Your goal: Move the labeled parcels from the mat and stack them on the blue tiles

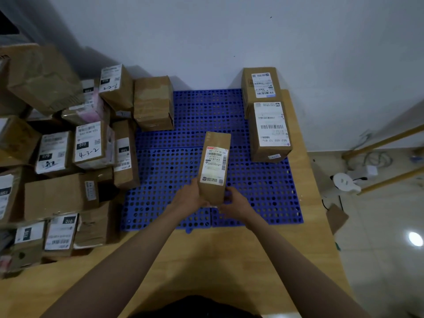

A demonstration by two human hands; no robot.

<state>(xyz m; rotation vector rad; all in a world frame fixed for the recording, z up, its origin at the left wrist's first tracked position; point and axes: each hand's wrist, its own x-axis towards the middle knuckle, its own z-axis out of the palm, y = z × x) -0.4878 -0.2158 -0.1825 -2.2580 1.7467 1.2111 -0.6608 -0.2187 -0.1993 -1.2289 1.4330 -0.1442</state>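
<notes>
The wide wooden-look mat (206,260) spreads under me across the floor, and on its far half lies the square of perforated blue plastic tiles (183,138), reaching back to the pale wall (229,31). To my left a big heap of brown cardboard parcels with white shipping labels (59,161) crowds the mat's left side, its nearest boxes touching the tiles' left edge. On the tiles' far right corner two labelled brown cartons (266,125) sit one behind the other, touching, labels up. Between my hands, above the middle of the tiles, I hold a narrow brown cardboard parcel with a white barcode label (214,166), tilted with its far end raised. My left hand (190,198) grips its near left edge, fingers curled under and clamped on it; my right hand (236,200) grips the near right edge, fingers likewise wrapped round the cardboard. I cannot tell whether its lower end touches the tiles.
</notes>
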